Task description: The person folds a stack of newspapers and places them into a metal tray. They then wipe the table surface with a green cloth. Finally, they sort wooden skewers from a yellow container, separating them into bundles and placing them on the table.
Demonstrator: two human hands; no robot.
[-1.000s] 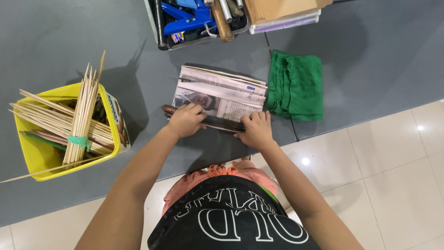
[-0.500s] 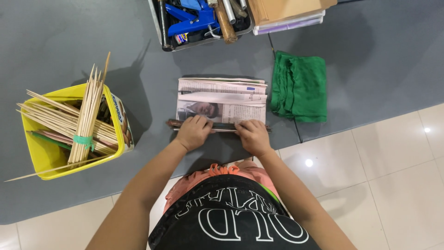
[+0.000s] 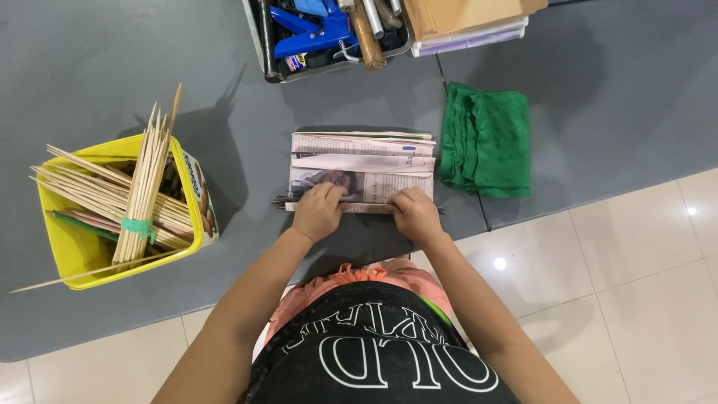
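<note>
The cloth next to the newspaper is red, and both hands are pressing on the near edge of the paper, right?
Not quite. The folded cloth is green, not red, as the head view shows. The rest holds: it lies beside the newspaper, and the left hand and right hand press on the paper's near edge.

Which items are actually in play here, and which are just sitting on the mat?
In hand:
- left hand and right hand, both pressing on the near edge of the folded newspaper
- thin dark stick poking out under that edge

Lying about:
- green cloth
- yellow tub of wooden skewers
- tool tray
- cardboard stack
</note>
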